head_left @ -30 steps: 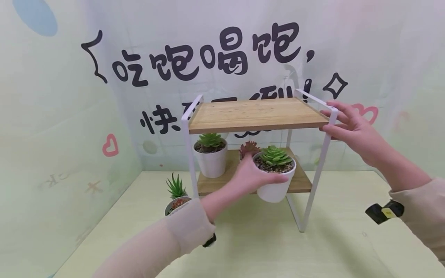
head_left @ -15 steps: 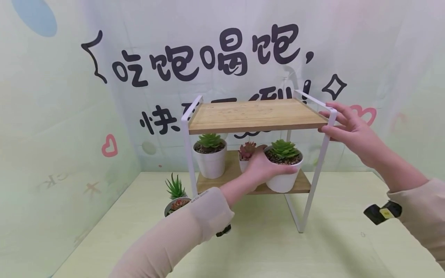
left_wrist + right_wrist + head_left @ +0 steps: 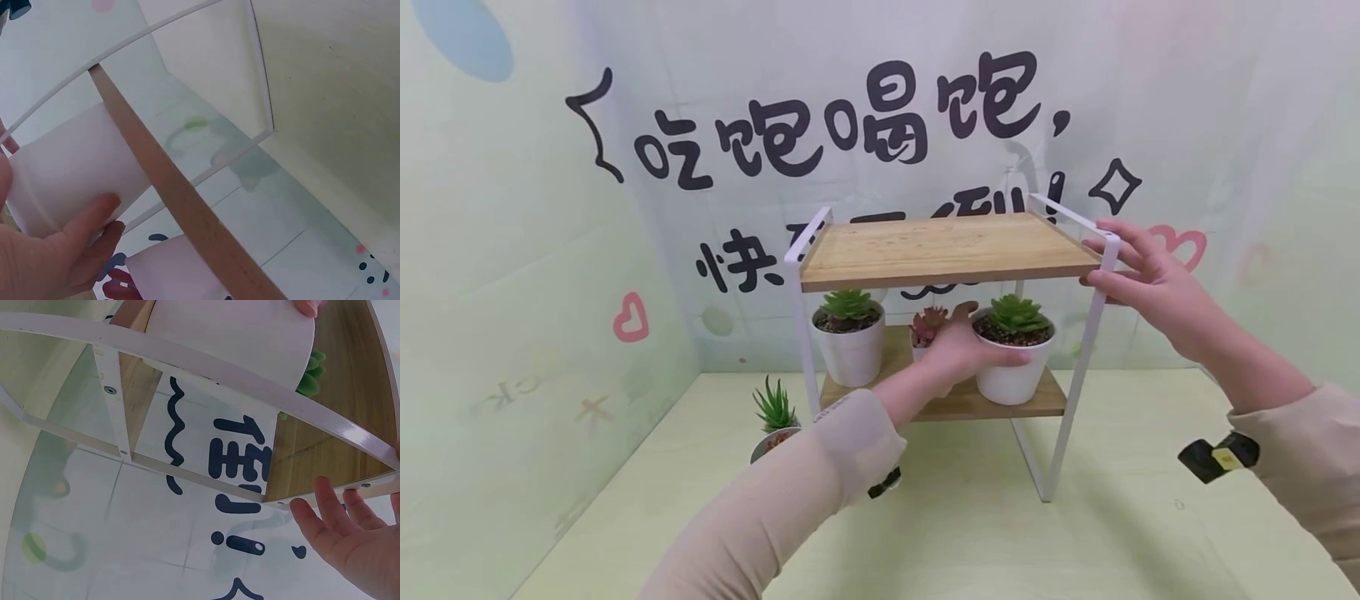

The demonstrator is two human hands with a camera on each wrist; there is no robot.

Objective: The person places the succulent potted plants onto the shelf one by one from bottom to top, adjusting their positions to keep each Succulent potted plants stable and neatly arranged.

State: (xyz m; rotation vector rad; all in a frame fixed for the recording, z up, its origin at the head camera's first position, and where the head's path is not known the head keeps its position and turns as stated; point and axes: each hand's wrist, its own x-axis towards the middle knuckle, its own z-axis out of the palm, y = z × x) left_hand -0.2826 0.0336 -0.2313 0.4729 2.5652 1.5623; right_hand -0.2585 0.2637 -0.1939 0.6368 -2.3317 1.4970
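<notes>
In the head view my left hand [image 3: 958,358] grips a white flowerpot [image 3: 1015,379] with a green succulent [image 3: 1015,315] from its left side, thumb across the front. The pot is upright at the right end of the lower board [image 3: 947,408] of a two-tier plant shelf. Whether its base touches the board is hard to tell. My right hand [image 3: 1172,304] holds the shelf's upper right front corner, thumb in front and fingers over the white metal rail [image 3: 1075,212]. In the right wrist view the fingers of that hand [image 3: 350,537] lie along the rail.
On the lower board stand another white pot [image 3: 850,354] with a green succulent and a small pot with a reddish succulent [image 3: 928,323], partly behind my left hand. A spiky green plant [image 3: 775,407] and a pot [image 3: 763,446] stand on the table left of the shelf.
My left hand has carried the flowerpot right and back, from in front of the lower board to over its right end. My right hand has stayed on the shelf corner.
</notes>
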